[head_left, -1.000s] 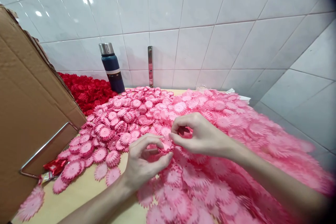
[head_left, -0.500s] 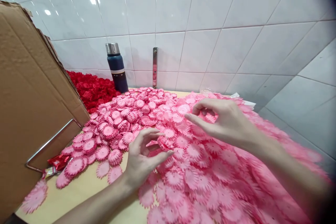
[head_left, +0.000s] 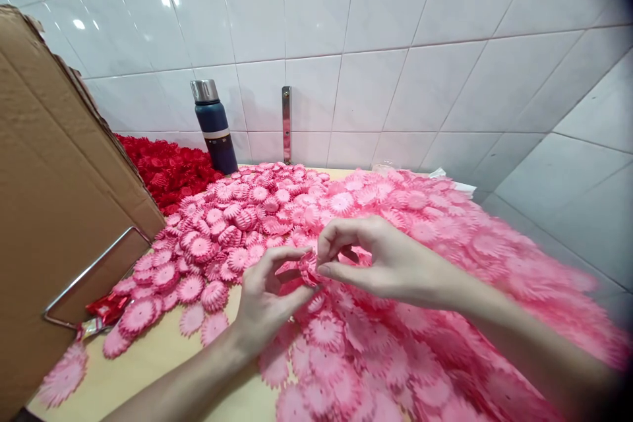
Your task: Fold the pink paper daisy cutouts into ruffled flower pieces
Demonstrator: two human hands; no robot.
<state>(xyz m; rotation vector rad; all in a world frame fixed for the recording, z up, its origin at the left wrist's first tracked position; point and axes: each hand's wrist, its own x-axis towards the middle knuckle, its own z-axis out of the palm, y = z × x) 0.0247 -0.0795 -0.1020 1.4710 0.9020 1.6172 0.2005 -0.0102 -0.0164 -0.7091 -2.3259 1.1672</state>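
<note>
The right hand (head_left: 390, 267) has come back in to the left hand (head_left: 264, 297) after standing apart from it, so both sets of fingertips now meet at one pink piece (head_left: 308, 268); the work on it looks two-handed again. The left thumb and fingers grasp the piece from the left. The right thumb and forefinger are bent close together at its right edge, but whether they pinch it is hidden.

The piece is above the near middle of the pink heap (head_left: 341, 203). It looks thin and ruffled, with a frilled edge, and is turned so that its folds show more than a flat face; its centre cannot be made out.

Compact, ridged pink discs (head_left: 200, 248) lie to the left on the table (head_left: 182, 372); flatter, looser ones spread right. At far left are a red pile (head_left: 171, 168) and a bottle (head_left: 215, 128), beyond the cardboard (head_left: 59, 198).
</note>
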